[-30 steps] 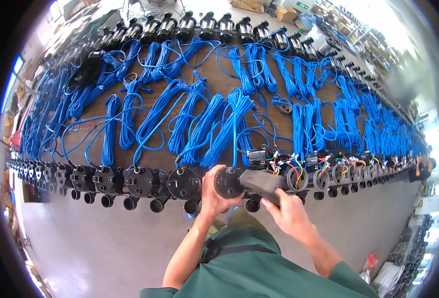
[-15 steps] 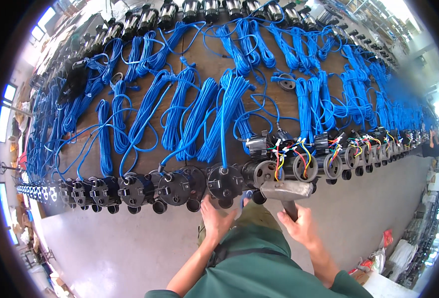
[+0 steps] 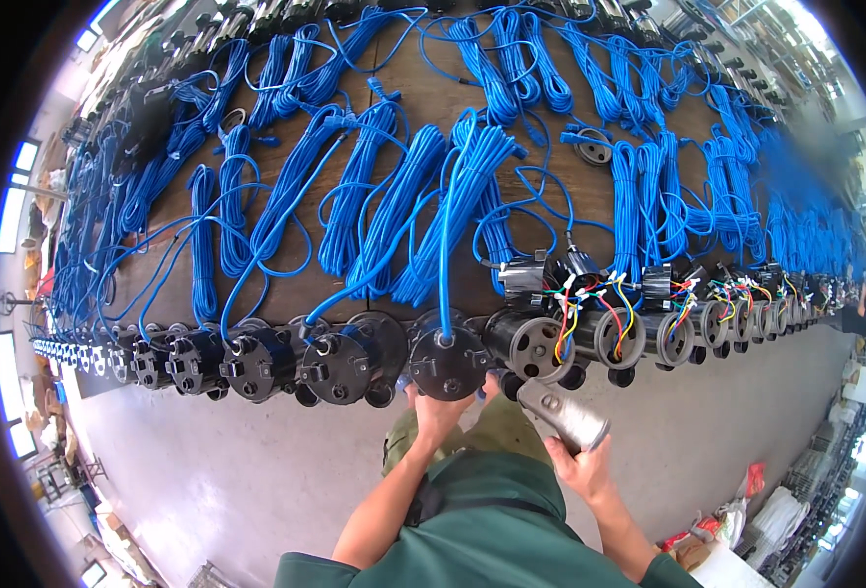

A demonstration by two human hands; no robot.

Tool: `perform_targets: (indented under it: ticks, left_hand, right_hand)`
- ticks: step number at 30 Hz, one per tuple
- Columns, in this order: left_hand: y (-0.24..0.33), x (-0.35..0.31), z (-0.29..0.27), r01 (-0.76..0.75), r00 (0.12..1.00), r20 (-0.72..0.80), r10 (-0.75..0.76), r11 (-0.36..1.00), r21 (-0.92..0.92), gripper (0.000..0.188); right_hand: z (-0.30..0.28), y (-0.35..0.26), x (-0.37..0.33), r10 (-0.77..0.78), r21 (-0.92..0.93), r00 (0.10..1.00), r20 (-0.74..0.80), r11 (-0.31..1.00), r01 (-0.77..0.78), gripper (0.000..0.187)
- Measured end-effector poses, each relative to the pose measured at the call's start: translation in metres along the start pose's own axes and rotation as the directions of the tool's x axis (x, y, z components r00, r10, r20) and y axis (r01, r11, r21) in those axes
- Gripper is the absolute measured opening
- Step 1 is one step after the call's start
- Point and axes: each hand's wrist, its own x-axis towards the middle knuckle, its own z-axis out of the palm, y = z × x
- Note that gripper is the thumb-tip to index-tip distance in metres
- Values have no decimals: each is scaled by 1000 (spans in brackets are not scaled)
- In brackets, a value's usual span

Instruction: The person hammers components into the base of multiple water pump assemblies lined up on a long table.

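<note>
A hammer with a blocky metal head [image 3: 568, 416] is in my right hand [image 3: 584, 472], whose fingers are closed round its handle below the head. The head hangs tilted just off the table edge, below an open-ended cylinder [image 3: 531, 346]. My left hand [image 3: 440, 416] reaches up against the underside of a cylindrical unit with a round black end cap [image 3: 446, 368]; most of its fingers are hidden behind the cap. A blue cable [image 3: 444, 255] runs from that cap up to a tied coil [image 3: 457, 211] on the table.
More capped cylinders [image 3: 346, 363] line the edge to the left. Open cylinders with coloured wires [image 3: 617, 338] continue to the right. Blue cable coils [image 3: 359, 216] cover much of the brown table [image 3: 394, 108]. Another person [image 3: 861, 316] is at the far right.
My left hand has moved up and right under the black end cap. The hammer has dropped slightly, and its head has turned from level to slanting down to the right. The view has shifted.
</note>
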Motion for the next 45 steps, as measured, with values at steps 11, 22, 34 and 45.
perform_targets:
  ticks: [11, 22, 34, 45]
  left_hand:
    - [3, 7, -4, -37, 997, 78, 24, 983, 178, 55]
    - [-10, -6, -7, 44, 998, 54, -41, 998, -52, 58]
    - [-33, -5, 3, 270, 960, 34, -277, 952, 142, 84]
    - [87, -30, -48, 171, 920, 206, -333, 816, 553, 38]
  right_hand:
    - [15, -29, 11, -386, -126, 888, 249, 896, 425, 20]
    - [14, -6, -12, -176, -38, 938, 297, 980, 196, 19]
    - [0, -2, -21, 61, -57, 986, 152, 997, -53, 15]
    - [-210, 117, 6, 104, -423, 899, -425, 855, -299, 41]
